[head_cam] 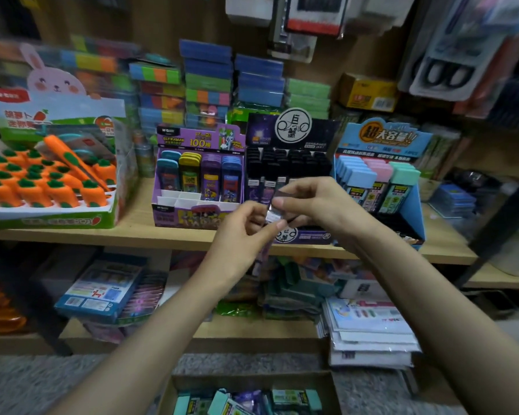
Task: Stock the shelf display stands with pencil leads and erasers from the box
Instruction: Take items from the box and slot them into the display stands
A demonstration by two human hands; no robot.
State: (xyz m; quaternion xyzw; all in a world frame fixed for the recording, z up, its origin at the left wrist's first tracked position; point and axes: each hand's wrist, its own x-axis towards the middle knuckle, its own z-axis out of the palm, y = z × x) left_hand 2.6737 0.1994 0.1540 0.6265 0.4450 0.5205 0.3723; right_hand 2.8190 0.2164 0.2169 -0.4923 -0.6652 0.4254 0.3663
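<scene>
Before the wooden shelf (138, 232), in front of the black display stand (288, 163), a pencil lead case (271, 216) is being held roughly upright, pinched low by the left hand (240, 238) and high by the right hand (318, 205).

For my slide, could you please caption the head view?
Left hand and right hand pinch a small case before the black stand.

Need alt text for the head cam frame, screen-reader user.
The left hand and right hand pinch a small pack between them in front of a black display stand on a wooden shelf, with a purple stand to its left and a blue stand to its right. A cardboard box of more packs sits below.
</scene>
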